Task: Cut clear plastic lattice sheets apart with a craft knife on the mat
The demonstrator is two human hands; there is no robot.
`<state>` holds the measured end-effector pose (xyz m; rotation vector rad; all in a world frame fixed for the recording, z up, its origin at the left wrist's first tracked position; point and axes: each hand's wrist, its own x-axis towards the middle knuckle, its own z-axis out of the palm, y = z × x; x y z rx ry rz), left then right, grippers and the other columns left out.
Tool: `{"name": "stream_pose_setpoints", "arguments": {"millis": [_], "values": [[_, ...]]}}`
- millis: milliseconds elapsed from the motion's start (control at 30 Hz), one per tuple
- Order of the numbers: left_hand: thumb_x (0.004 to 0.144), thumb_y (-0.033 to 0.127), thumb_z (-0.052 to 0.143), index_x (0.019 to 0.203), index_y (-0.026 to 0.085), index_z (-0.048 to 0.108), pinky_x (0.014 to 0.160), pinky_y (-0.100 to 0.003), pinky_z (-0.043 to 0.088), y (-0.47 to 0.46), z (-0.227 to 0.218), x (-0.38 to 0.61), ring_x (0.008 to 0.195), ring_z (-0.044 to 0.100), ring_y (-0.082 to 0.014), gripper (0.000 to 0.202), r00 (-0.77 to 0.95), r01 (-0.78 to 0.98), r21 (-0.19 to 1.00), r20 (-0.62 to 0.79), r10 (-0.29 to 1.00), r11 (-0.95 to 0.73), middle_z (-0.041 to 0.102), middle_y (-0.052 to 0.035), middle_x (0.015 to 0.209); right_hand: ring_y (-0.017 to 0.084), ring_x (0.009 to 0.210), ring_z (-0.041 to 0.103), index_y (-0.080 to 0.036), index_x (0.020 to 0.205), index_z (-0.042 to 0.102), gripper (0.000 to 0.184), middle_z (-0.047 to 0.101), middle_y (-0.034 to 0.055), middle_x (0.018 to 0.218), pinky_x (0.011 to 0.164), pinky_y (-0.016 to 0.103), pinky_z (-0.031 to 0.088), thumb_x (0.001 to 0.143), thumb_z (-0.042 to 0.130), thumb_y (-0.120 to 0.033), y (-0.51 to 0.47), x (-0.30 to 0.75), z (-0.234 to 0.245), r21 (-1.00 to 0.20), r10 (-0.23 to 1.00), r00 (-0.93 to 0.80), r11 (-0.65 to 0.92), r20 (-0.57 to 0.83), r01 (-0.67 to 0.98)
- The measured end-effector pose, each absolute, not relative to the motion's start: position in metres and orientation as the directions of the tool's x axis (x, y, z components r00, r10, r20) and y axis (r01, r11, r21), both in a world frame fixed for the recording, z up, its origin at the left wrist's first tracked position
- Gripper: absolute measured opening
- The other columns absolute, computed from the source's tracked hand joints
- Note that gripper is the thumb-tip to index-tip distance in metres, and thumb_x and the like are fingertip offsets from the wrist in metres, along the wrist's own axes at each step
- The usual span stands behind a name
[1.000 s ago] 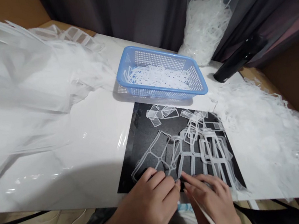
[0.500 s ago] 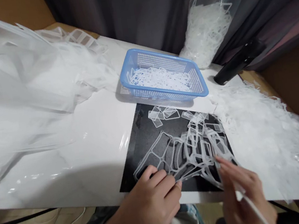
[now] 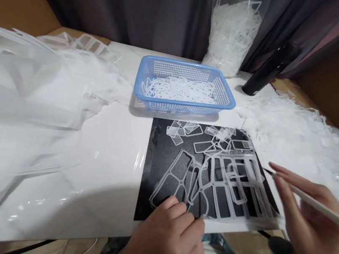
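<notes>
A translucent plastic frame sheet, cut into rectangular openings and partly twisted, lies on a black mat. My left hand is closed at the sheet's near left edge, fingers curled over it; the fingertips are partly hidden. In my right hand, just right of the mat, is a slim white-handled tool with a dark pointed tip, held like a pen. That tip is apart from the sheet. Small loose rectangular frames are scattered along the mat's far side.
Behind the mat stands a blue mesh basket holding many small white frames. A pile of clear scraps covers the right side, near a black cylinder and a filled clear bag. Stacked plastic sheets spread over the left.
My right hand has moved right, off the sheet, with the tool. The sheet's right part now lies flatter and more spread out. My left hand has barely moved.
</notes>
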<state>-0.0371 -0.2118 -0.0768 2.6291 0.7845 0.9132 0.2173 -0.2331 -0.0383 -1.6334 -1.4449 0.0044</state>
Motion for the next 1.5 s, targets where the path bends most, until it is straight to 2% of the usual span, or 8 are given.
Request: {"name": "stream_pose_setpoints", "arguments": {"millis": [167,333,633,767,1000,1133,1333,1500], "values": [[0.089,0.011,0.052,0.085,0.018,0.062,0.074,-0.032,0.039,-0.210,-0.068,-0.037,0.069,0.048,-0.0157,0.013,0.495,0.426,0.557,0.516,0.699,-0.713,0.055,0.0011,0.070,0.019,0.100,0.070,-0.024,0.098,0.070,0.008,0.072,0.0037,0.105,0.086,0.028,0.056,0.094,0.066,-0.017,-0.233,0.188,-0.037,-0.649,0.917,0.046,0.244,0.396,0.721],[0.098,0.023,0.055,0.117,0.017,0.065,0.092,-0.036,0.034,-0.206,-0.070,-0.028,0.106,0.059,-0.0182,0.023,0.444,0.588,0.441,0.525,0.726,-0.678,0.072,-0.0022,0.113,0.017,0.104,0.071,-0.026,0.102,0.069,0.010,0.073,0.0027,0.110,0.090,0.024,0.057,0.097,0.063,-0.018,-0.222,0.175,-0.046,-0.768,0.970,-0.112,0.241,0.217,0.594],[0.099,0.021,0.053,0.109,0.021,0.068,0.088,-0.038,0.033,-0.207,-0.075,-0.023,0.106,0.059,-0.0173,0.018,0.461,0.670,0.340,0.506,0.729,-0.660,0.073,0.0001,0.114,0.021,0.104,0.071,-0.024,0.103,0.071,0.011,0.075,0.0051,0.108,0.095,0.031,0.057,0.098,0.062,-0.022,-0.216,0.172,-0.056,-0.826,0.985,-0.118,0.167,0.123,0.538],[0.099,0.022,0.052,0.108,0.021,0.068,0.087,-0.038,0.032,-0.205,-0.076,-0.026,0.103,0.058,-0.0173,0.019,0.480,0.657,0.311,0.530,0.699,-0.687,0.073,0.0005,0.111,0.020,0.106,0.070,-0.024,0.105,0.069,0.013,0.074,0.0057,0.112,0.095,0.032,0.058,0.098,0.059,-0.017,-0.215,0.169,-0.056,-0.766,0.966,-0.158,0.258,0.203,0.590],[0.098,0.019,0.051,0.101,0.019,0.068,0.082,-0.038,0.031,-0.205,-0.074,-0.028,0.097,0.055,-0.0185,0.017,0.519,0.663,0.276,0.500,0.693,-0.696,0.071,-0.0013,0.104,0.026,0.113,0.065,-0.024,0.123,0.064,0.030,0.072,0.0093,0.123,0.092,0.043,0.057,0.098,0.055,-0.011,-0.226,0.166,-0.071,-0.466,0.890,-0.289,0.436,0.354,0.770],[0.098,0.021,0.050,0.101,0.019,0.068,0.080,-0.038,0.031,-0.205,-0.078,-0.027,0.096,0.053,-0.0192,0.018,0.556,0.673,0.210,0.488,0.673,-0.709,0.070,-0.0023,0.104,0.025,0.104,0.066,-0.024,0.122,0.063,0.030,0.072,0.0094,0.122,0.090,0.045,0.054,0.097,0.055,-0.007,-0.225,0.169,-0.079,-0.441,0.869,-0.305,0.467,0.389,0.767],[0.098,0.019,0.050,0.103,0.016,0.068,0.075,-0.036,0.030,-0.204,-0.079,-0.025,0.092,0.051,-0.0168,0.018,0.559,0.667,0.189,0.513,0.652,-0.721,0.068,0.0000,0.102,0.023,0.102,0.067,-0.021,0.114,0.066,0.022,0.074,0.0074,0.115,0.086,0.038,0.055,0.098,0.057,-0.010,-0.214,0.171,-0.063,-0.438,0.867,-0.126,0.363,0.481,0.822],[0.097,0.018,0.051,0.097,0.018,0.068,0.074,-0.036,0.030,-0.204,-0.074,-0.026,0.088,0.050,-0.0166,0.016,0.598,0.668,0.169,0.459,0.657,-0.725,0.067,-0.0005,0.103,0.027,0.100,0.070,-0.018,0.115,0.071,0.020,0.073,0.0096,0.111,0.088,0.041,0.055,0.097,0.066,-0.023,-0.203,0.195,-0.046,-0.540,0.692,0.344,0.078,0.634,0.838]]}}
